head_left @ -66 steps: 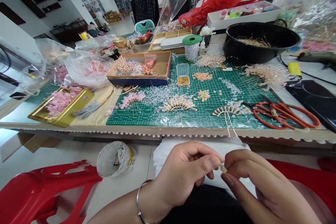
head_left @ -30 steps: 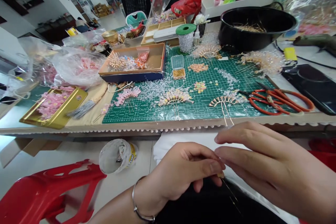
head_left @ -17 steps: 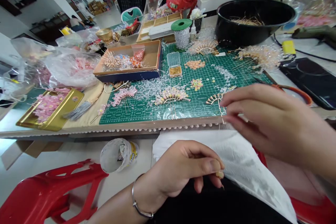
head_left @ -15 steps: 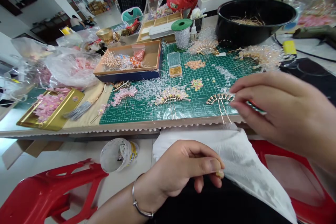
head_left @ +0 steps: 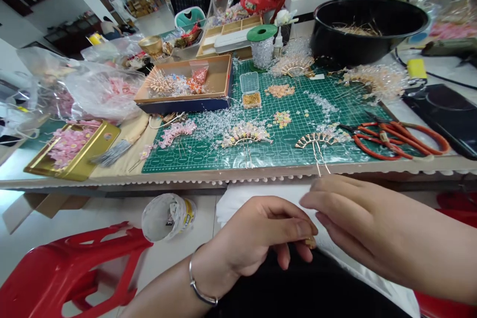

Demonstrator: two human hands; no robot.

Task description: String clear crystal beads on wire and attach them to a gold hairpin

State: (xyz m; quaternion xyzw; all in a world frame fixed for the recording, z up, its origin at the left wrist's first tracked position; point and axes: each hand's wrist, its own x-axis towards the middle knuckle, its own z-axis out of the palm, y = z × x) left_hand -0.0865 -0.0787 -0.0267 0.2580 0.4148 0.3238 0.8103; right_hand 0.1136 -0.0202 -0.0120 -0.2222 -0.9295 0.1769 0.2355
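Note:
My left hand (head_left: 261,236) rests over my lap below the table edge, thumb and forefinger pinched on a tiny gold bead piece (head_left: 310,242). My right hand (head_left: 357,226) lies just to its right, fingers extended and close together, fingertips meeting the left thumb over a white cloth (head_left: 238,198). Whether the right fingers grip anything is hidden. A gold fan-shaped hairpin (head_left: 315,141) lies on the green cutting mat (head_left: 298,109) just above my hands.
Red-handled pliers (head_left: 395,139) lie at the mat's right. A beaded hairpin (head_left: 244,134), a bead box (head_left: 250,90), a brown tray (head_left: 190,84), a gold tray of pink flowers (head_left: 74,149) and a black bowl (head_left: 367,22) crowd the table. A red chair (head_left: 63,273) and a plastic tub (head_left: 167,216) are below.
My right hand reached up to the mat near the gold hairpin, then came back down to meet my left hand. The left hand kept its pinch throughout.

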